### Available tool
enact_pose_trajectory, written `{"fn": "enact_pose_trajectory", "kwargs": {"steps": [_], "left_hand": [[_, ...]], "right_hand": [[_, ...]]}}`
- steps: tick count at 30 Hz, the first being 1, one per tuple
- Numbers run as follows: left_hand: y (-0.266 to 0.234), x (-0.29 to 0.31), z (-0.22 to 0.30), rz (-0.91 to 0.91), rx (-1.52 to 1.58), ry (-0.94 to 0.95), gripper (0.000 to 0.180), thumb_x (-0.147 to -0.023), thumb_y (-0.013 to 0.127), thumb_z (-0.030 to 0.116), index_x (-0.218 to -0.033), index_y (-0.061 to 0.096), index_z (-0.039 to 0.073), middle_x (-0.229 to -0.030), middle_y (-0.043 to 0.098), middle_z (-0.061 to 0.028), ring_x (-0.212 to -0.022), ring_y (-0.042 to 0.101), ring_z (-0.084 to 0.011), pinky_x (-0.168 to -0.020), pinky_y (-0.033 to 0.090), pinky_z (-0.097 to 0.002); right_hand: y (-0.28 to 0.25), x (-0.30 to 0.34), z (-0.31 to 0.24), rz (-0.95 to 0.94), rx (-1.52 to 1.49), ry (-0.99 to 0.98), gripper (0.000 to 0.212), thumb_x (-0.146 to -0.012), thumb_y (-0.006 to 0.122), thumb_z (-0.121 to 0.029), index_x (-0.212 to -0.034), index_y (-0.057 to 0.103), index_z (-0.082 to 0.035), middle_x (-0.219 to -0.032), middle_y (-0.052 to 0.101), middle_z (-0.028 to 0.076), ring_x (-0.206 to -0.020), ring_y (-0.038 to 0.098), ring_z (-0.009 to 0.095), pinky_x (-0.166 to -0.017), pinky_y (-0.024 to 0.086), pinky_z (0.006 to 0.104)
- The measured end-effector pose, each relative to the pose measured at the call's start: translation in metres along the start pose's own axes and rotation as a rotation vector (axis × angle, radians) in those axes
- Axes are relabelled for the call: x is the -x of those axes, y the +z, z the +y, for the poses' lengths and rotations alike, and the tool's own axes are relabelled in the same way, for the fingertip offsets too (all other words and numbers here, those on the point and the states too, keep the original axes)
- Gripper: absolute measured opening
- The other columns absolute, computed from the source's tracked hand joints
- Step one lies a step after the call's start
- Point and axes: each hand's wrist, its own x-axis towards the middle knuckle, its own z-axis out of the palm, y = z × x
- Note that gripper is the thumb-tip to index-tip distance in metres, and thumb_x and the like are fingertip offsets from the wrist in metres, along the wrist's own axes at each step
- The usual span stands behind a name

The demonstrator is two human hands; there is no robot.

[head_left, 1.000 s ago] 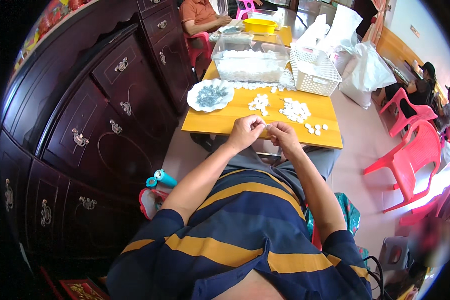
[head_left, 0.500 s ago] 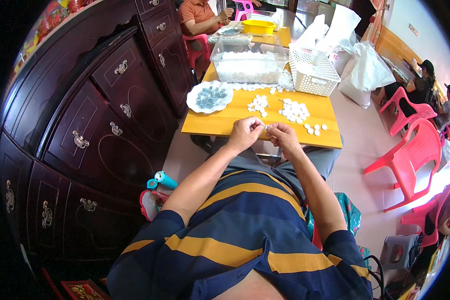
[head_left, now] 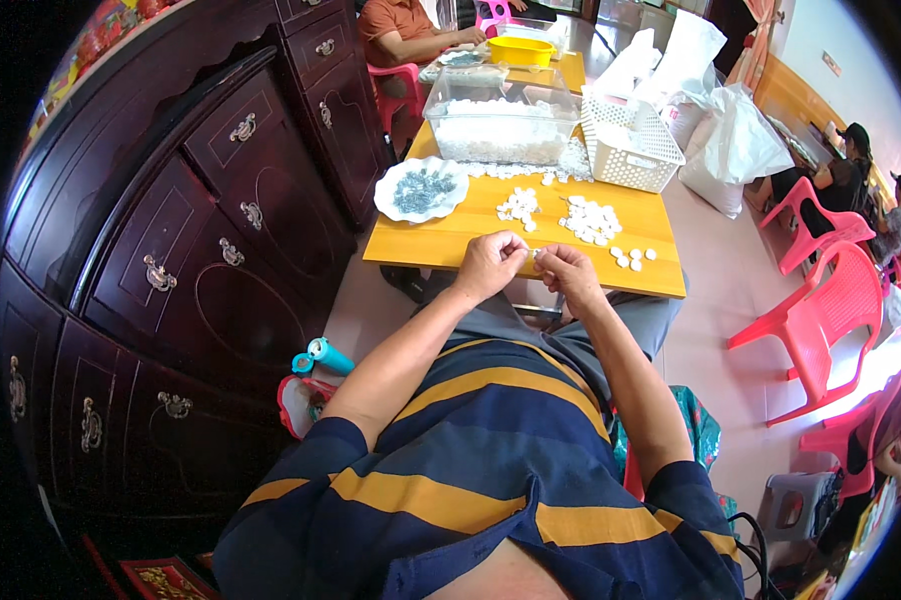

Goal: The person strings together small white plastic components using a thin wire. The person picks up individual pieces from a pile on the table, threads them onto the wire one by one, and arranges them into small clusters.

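Note:
At the front edge of the yellow wooden table [head_left: 431,243], my left hand [head_left: 493,265] and my right hand [head_left: 569,277] meet fingertip to fingertip. Both pinch a tiny whitish piece [head_left: 533,254] between them, too small to make out. Just beyond my fingers lie a small heap of round white pieces [head_left: 518,205] and a larger heap of them [head_left: 590,219]. Several loose white discs [head_left: 635,258] sit right of my right hand. A scalloped white dish [head_left: 383,200] with small grey-blue bits [head_left: 423,191] in it stands farther left.
A clear plastic bin [head_left: 506,125] of white pieces and a white perforated basket [head_left: 636,165] stand at the table's back. Dark cabinets [head_left: 211,250] line the left. White sacks [head_left: 736,140] and pink chairs [head_left: 816,320] are to the right. Another person [head_left: 406,35] sits beyond by a yellow basin [head_left: 520,52].
My hands stay pinched together at nearly the same spot. Across the room, the seated person's hand has lowered toward the far table.

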Motion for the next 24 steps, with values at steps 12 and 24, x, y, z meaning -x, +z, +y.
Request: {"fn": "enact_pose_trajectory", "kwargs": {"steps": [12,24], "left_hand": [[-0.0014,0.0008,0.0082,-0.006,-0.086,0.024,0.008,-0.087,0.068,0.007,-0.088,0.070,0.000,-0.073,0.071,-0.0045,-0.062,0.062,-0.0073,-0.060,0.052,-0.0259],[-0.0008,0.0011,0.0052,-0.004,-0.094,0.034,0.008,-0.087,0.068,0.006,-0.088,0.070,-0.001,-0.073,0.070,-0.0049,-0.062,0.062,-0.0070,-0.060,0.052,-0.0255]], "right_hand": [[-0.0004,0.0000,0.0011,-0.009,0.034,0.001,0.011,-0.089,0.068,-0.018,-0.092,0.068,-0.007,-0.079,0.065,0.000,-0.063,0.053,0.006,-0.058,0.043,0.0219],[-0.0001,-0.0003,0.0008,-0.005,0.027,0.001,0.012,-0.090,0.069,-0.019,-0.092,0.067,-0.008,-0.079,0.066,0.000,-0.062,0.053,0.007,-0.056,0.042,0.0210]]}}
